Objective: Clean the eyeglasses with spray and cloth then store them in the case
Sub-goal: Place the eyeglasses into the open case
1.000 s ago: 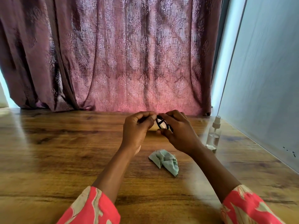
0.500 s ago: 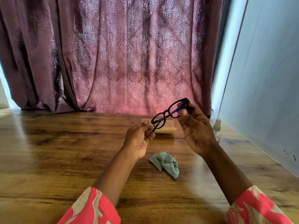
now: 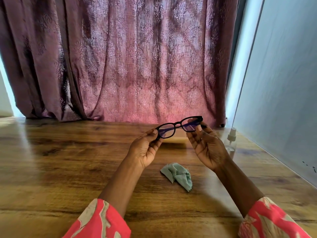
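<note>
Head view: eyeglasses [image 3: 178, 126] held crosswise, right end higher; left hand [image 3: 145, 148], right hand [image 3: 205, 145] pinch ends.

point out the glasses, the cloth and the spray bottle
glasses [image 3: 178, 126]: head view, bridge of the frame
cloth [image 3: 178, 175]: head view, middle fold
spray bottle [image 3: 231, 134]: head view, white pump neck
</note>
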